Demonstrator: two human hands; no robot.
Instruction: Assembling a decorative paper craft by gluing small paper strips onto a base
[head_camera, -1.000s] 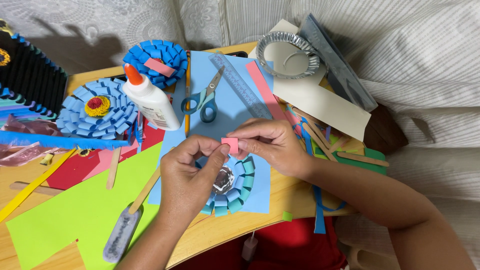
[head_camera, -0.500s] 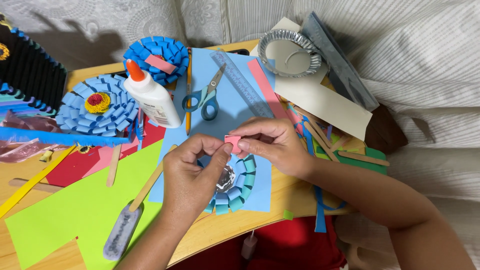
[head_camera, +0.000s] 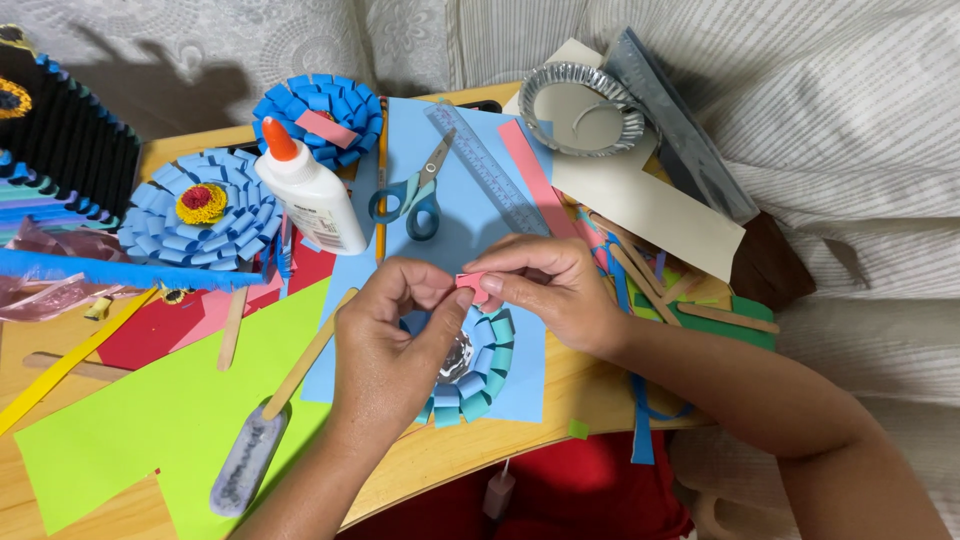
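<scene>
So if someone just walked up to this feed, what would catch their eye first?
Probably the two hands meeting mid-frame: the left hand and right hand pinch a small pink paper piece between their fingertips, above a half-finished ring of teal paper loops on a blue sheet. Next, the blue paper flower at left, beside a white glue bottle with an orange cap.

1. Matt paper is seen in the pink strip (head_camera: 472, 287) above the teal loop ring (head_camera: 478, 372).
2. Beside that ring, smooth wood is shown by the table (head_camera: 500, 445).
3. Beyond it, crinkled shiny metal foil forms the pie tin (head_camera: 582, 108); glossy plastic forms the glue bottle (head_camera: 312, 195).
</scene>
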